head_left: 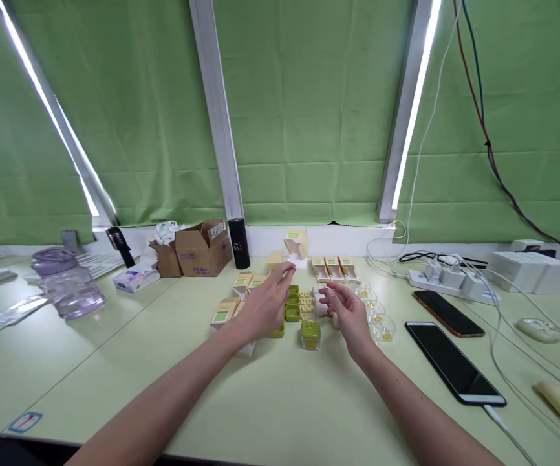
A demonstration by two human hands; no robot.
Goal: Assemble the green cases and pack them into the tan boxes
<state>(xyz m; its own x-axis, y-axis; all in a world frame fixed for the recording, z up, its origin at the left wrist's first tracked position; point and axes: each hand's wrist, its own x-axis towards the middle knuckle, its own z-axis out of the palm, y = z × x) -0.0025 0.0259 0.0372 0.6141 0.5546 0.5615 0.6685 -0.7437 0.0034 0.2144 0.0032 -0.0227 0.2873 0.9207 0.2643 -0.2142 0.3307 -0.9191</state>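
My left hand (269, 299) stretches over the rows of green square lids (292, 313), holding nothing that I can see. Its fingertips are close to an open small carton (296, 243) at the back. My right hand (348, 316), fingers loosely bent and apart, hovers beside the small white rolls (321, 303), which it partly hides. Between the hands stands a clear square container with a green lid (310, 334). Small yellow pieces (305, 301) lie in rows behind it. Clear containers (379, 320) with yellow spots line up to the right of my right hand.
More small cartons stand at left (222, 314) and at the back (333, 269). A brown cardboard box (203, 250), black cylinder (239, 243) and purple water jug (67, 283) are farther left. Two phones (454, 362), a power strip (454, 285) and loose cables occupy the right.
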